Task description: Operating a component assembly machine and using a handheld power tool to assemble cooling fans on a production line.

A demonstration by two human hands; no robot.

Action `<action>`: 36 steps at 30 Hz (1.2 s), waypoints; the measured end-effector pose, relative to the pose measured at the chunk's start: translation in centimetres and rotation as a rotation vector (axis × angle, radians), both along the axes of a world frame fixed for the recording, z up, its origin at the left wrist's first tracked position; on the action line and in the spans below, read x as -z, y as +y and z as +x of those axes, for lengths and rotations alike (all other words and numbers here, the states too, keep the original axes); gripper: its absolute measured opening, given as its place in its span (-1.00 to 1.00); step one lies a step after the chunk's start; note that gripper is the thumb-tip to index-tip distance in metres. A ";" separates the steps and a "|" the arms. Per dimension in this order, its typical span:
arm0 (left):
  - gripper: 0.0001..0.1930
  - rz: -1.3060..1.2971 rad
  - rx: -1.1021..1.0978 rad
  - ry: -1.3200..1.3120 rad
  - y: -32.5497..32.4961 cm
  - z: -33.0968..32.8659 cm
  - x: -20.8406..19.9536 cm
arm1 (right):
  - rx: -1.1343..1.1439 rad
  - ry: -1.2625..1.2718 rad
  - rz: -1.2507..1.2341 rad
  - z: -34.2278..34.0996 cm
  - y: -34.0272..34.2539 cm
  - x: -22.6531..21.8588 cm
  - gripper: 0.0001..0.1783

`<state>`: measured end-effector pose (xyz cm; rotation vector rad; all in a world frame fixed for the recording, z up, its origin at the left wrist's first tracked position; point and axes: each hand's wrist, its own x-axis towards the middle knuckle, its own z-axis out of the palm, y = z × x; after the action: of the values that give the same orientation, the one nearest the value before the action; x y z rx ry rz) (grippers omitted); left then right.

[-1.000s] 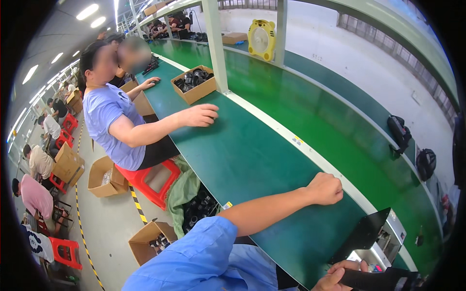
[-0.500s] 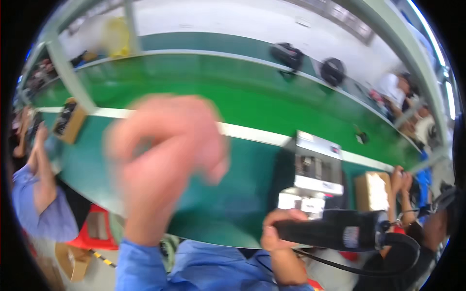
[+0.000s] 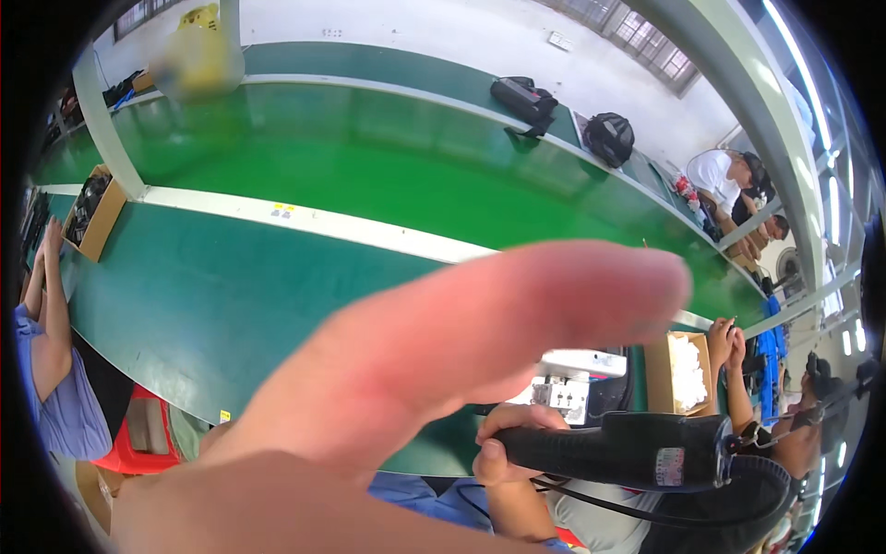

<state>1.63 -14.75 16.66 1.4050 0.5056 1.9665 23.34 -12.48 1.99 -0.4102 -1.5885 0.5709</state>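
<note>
My left hand [image 3: 443,342] is raised very close to the view and fills its middle. One finger stretches out to the right; the other fingers are mostly hidden below it, and nothing shows in the hand. My right hand [image 3: 508,445] is closed around the left end of a black electric screwdriver [image 3: 591,452]. The tool lies almost level, with a label on its side and a cable and hook at its right end. Its tip is hidden in the hand. Just beyond it, partly covered by my left hand, stands a silver metal fixture [image 3: 565,399].
A green worktable [image 3: 185,295] with a white far rail [image 3: 369,235] lies ahead. An open carton [image 3: 688,369] with white contents stands right, another carton [image 3: 97,217] with black parts left. Co-workers' hands [image 3: 727,342] are on both sides. Bags [image 3: 609,138] lie on the far bench.
My left hand has come closer and moved right, going from curled to one finger stretched out, and now covers much of the fixture. My right hand keeps the screwdriver, shifted slightly left.
</note>
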 end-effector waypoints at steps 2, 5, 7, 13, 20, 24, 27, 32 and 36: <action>-0.79 -0.024 -0.042 0.015 -0.6 -0.4 -0.2 | -0.113 0.061 -0.031 0.2 0.0 0.2 -0.25; -0.79 -0.047 -0.070 0.032 -0.6 -0.5 -0.6 | -0.005 0.046 -0.018 1.1 0.0 0.3 -0.27; -0.78 -0.059 -0.104 0.075 -1.0 -0.9 -0.9 | -0.067 0.126 -0.053 1.2 0.1 2.2 -0.26; -0.78 -0.016 -0.062 0.130 0.7 0.1 -2.5 | -0.103 0.075 -0.034 0.9 0.5 1.5 -0.20; -0.77 -0.015 -0.121 0.158 0.2 0.1 -2.7 | -0.166 0.058 -0.064 1.0 0.0 2.4 -0.17; -0.77 -0.058 -0.217 0.162 -1.2 -0.5 -2.8 | -0.132 0.051 -0.045 1.1 0.1 1.4 -0.21; -0.77 -0.083 -0.267 0.167 -2.1 -0.8 -3.2 | -0.152 0.042 -0.038 1.3 0.2 0.9 -0.22; -0.76 -0.109 -0.331 0.218 -3.7 -1.3 -3.7 | -0.166 0.071 -0.021 0.5 0.1 0.9 -0.22; -0.76 -0.098 -0.301 0.248 -3.0 -0.2 -3.9 | -0.103 0.009 -0.049 1.7 0.3 1.4 -0.19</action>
<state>1.43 -17.71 20.60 1.5928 0.9630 1.9719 25.01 -12.22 0.54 -0.3634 -1.5957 0.6900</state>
